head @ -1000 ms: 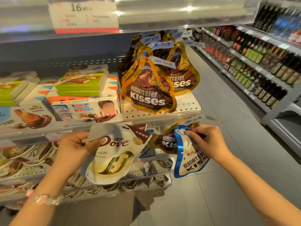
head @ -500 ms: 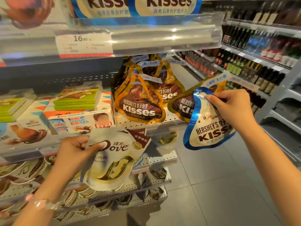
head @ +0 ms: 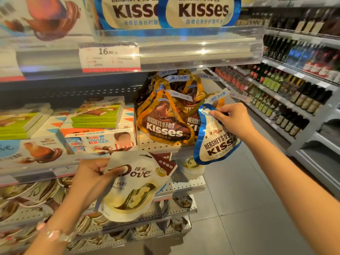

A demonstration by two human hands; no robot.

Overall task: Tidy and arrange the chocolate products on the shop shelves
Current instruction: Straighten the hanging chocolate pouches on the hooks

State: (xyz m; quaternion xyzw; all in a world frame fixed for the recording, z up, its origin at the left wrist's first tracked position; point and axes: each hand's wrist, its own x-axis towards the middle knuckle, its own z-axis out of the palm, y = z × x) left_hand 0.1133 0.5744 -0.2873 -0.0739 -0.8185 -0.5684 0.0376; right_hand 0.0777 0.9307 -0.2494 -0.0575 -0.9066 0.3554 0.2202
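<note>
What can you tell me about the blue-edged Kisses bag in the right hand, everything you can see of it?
The blue-edged Kisses bag is a teardrop-shaped pouch of glossy foil-like film, cream-faced with a shiny blue border and dark brown Hershey's Kisses lettering. It hangs tilted in the air off the end of the shelf, narrow top up. The right hand pinches it at the top, together with a gold-edged Kisses bag that lies behind it, mostly hidden. It looks full and sealed, slightly crumpled near the neck. Nothing else touches it.
</note>
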